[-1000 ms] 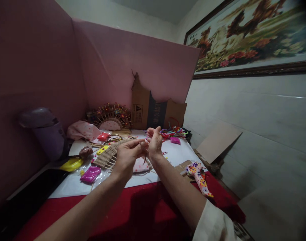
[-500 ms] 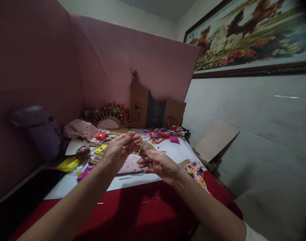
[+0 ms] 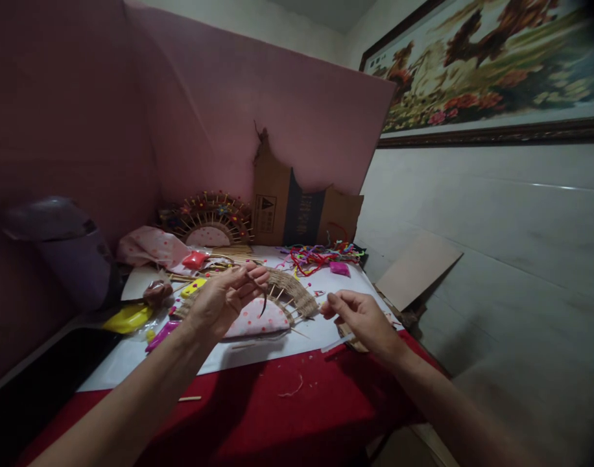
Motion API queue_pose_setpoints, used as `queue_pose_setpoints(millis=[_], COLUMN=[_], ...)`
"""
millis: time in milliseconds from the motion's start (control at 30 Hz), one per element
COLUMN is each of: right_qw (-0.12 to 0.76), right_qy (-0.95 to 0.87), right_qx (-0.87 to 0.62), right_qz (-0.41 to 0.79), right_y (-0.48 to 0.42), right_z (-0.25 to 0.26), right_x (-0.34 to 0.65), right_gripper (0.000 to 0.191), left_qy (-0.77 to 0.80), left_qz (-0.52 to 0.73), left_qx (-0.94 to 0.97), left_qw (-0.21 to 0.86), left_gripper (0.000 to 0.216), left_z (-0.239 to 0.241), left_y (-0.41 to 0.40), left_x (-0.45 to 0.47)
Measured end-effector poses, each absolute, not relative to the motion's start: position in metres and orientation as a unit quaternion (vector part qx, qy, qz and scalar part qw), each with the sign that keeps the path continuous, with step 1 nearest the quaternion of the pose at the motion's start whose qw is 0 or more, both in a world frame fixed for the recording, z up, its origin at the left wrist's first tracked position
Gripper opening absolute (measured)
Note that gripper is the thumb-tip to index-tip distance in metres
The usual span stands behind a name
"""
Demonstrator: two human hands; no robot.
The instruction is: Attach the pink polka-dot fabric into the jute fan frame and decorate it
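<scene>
Twine, a thin brown strand (image 3: 264, 303), now hangs loose from the left hand (image 3: 224, 299), where a second ago both hands met in front of the face, working it together. Since then the right hand (image 3: 362, 318) has drawn away to the right and lower, so the two are well apart, and the half-round woven fan of tan cord and wooden sticks (image 3: 277, 295) lies uncovered on the white sheet (image 3: 326, 324) over the red tabletop (image 3: 287, 415). My reading is that a stretch of strand has been pulled through and the hands are resetting.

The left arm reaches forward, palm tilted inward, its fingers pressed together on the strand's upper end just above the fan. The right hand hovers over the sheet's edge, thumb and forefinger closed in a pinch; what they grip is too small to tell.
</scene>
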State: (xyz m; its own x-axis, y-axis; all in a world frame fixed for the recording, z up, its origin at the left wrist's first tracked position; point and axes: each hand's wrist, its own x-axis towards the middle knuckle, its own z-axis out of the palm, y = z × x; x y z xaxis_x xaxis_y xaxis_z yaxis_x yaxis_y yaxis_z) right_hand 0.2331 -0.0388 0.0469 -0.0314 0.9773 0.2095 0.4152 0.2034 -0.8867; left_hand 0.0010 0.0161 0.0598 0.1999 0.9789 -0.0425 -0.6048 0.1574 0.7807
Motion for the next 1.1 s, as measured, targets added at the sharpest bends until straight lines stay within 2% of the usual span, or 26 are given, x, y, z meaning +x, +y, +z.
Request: queue_pose_setpoints(millis=[200, 400, 567, 733, 933, 1100], right_qw=[0.436, 0.477, 0.388, 0.306, 0.247, 0.231], right_qy=[-0.719, -0.616, -0.61, -0.594, -0.599, -0.579], right_qx=[-0.51, -0.608, -0.686, -0.744, -0.761, -0.78], right_qz=[0.179, 0.149, 0.083, 0.014, 0.042, 0.049], right_y=[-0.041, -0.039, -0.059, -0.078, -0.075, -0.071], right_z=[0.058, 0.063, 0.048, 0.021, 0.002, 0.001], right_x=[0.211, 0.28, 0.333, 0.34, 0.328, 0.331], right_gripper=[0.03, 0.037, 0.033, 0.027, 0.041, 0.032], left_qy=[0.313, 0.32, 0.337, 0.332, 0.34, 0.344], left_qz=[0.569, 0.555, 0.559, 0.578, 0.58, 0.594], left_qx=[0.342, 0.321, 0.318, 0.307, 0.299, 0.284], left_qw=[0.68, 0.698, 0.688, 0.68, 0.678, 0.67], left_gripper=[0.012, 0.009, 0.013, 0.012, 0.014, 0.017], left_z=[0.043, 0.032, 0.034, 0.034, 0.041, 0.045], left_y=[0.011, 0.005, 0.002, 0.002, 0.001, -0.001], left_x=[0.008, 0.005, 0.006, 0.003, 0.001, 0.0])
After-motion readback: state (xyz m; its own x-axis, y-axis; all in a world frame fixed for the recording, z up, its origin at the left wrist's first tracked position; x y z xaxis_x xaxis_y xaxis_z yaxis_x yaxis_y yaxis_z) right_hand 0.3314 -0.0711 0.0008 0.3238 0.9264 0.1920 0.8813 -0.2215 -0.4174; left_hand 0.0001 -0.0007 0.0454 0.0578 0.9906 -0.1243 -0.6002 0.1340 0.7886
